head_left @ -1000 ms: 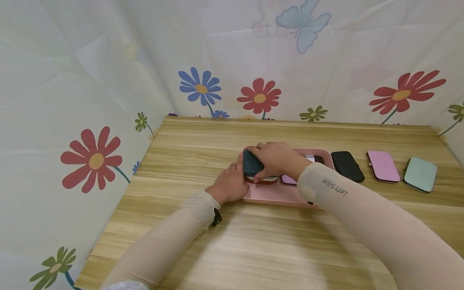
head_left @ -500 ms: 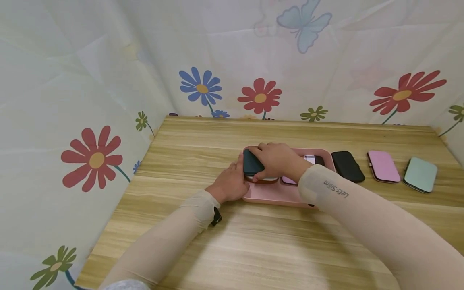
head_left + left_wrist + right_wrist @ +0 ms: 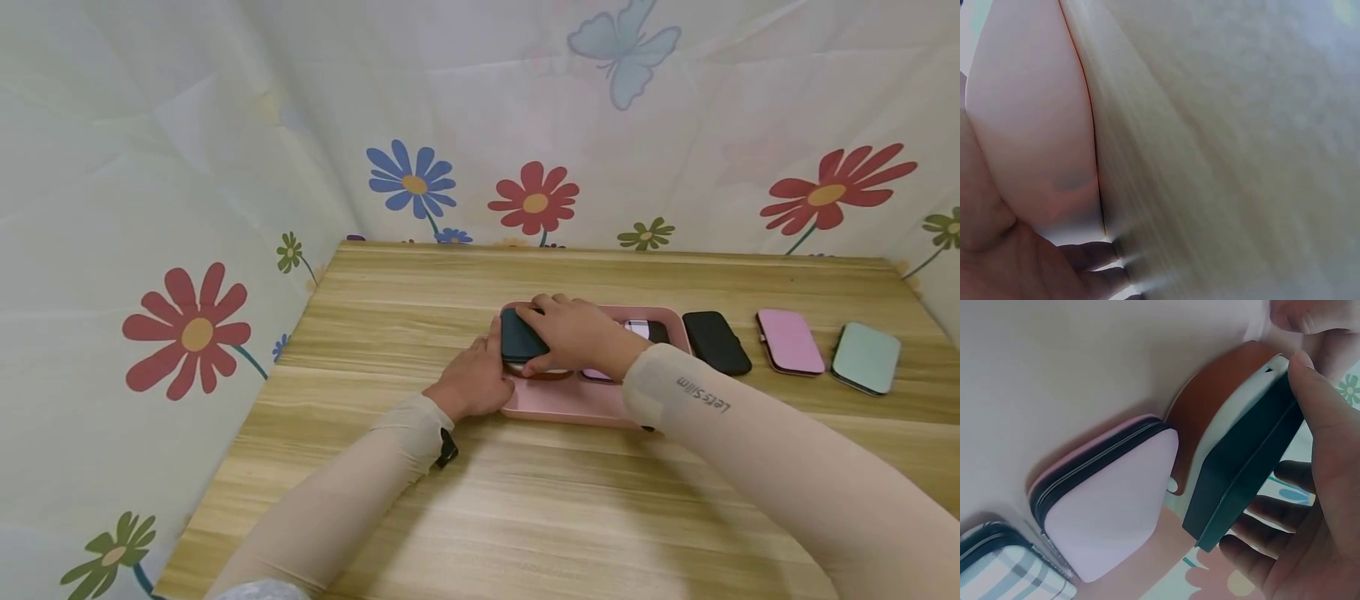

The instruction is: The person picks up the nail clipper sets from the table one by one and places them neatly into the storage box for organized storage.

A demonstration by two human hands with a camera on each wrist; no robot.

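Note:
A pink tray [image 3: 570, 404] lies mid-table. My right hand [image 3: 573, 332] grips a dark green case [image 3: 519, 337] by its long sides, thumb [image 3: 1322, 425] on one edge and fingers [image 3: 1260, 550] on the other. It holds the case tilted over a white case and a brown case [image 3: 1210, 406] stacked in the tray's left part. My left hand [image 3: 476, 379] holds the tray's left edge, its fingers [image 3: 1094, 262] at the tray [image 3: 1029, 125] corner on the table. A lilac case [image 3: 1110, 519] and a plaid case [image 3: 997, 569] lie in the tray beside the stack.
On the wooden table [image 3: 525, 500], right of the tray, lie a black case [image 3: 716, 342], a pink case [image 3: 790, 342] and a mint case [image 3: 866, 358] in a row. Flowered cloth walls close in the back and both sides.
The right hand has sunk slightly with the green case onto the stack. The left hand has stayed at the tray's edge.

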